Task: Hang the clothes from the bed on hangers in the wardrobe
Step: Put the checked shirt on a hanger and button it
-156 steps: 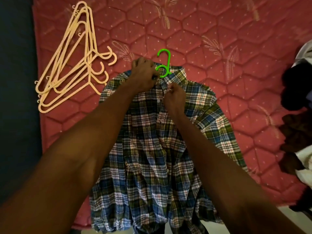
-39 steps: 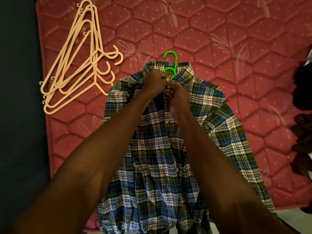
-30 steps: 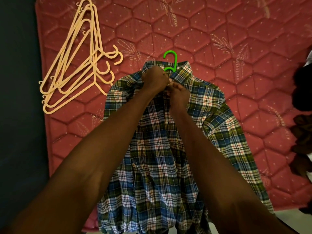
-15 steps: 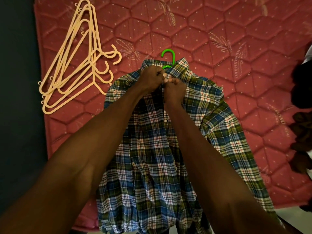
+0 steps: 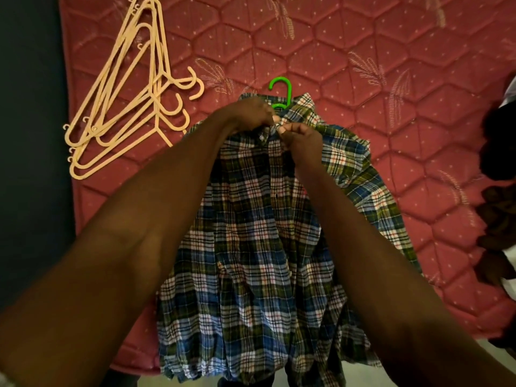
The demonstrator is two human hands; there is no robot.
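- Cream hangers (image 5: 134, 101) lie left on the red bed (image 5: 391, 65); dark clothes (image 5: 499, 152) at right edge.
- Plaid shirt (image 5: 251, 247) flat on bed, green hanger (image 5: 280, 89) hook poking out of collar.
- Left hand (image 5: 248, 114) and right hand (image 5: 303, 142) both pinch the shirt just below the collar, fingers curled.

1 plaid shirt (image 5: 259, 247), 1 green hanger (image 5: 280, 92), approx 5 cream hangers (image 5: 131, 101), 2 hands.

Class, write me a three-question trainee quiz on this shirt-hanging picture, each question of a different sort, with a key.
1. True or false: the green hanger hook sticks out above the plaid shirt collar.
2. Where do the cream hangers lie? A) under the shirt B) left of the shirt C) in a hand
3. Fill in: the left hand and right hand both pinch the shirt near its ____.

Key: 1 true; 2 B; 3 collar.
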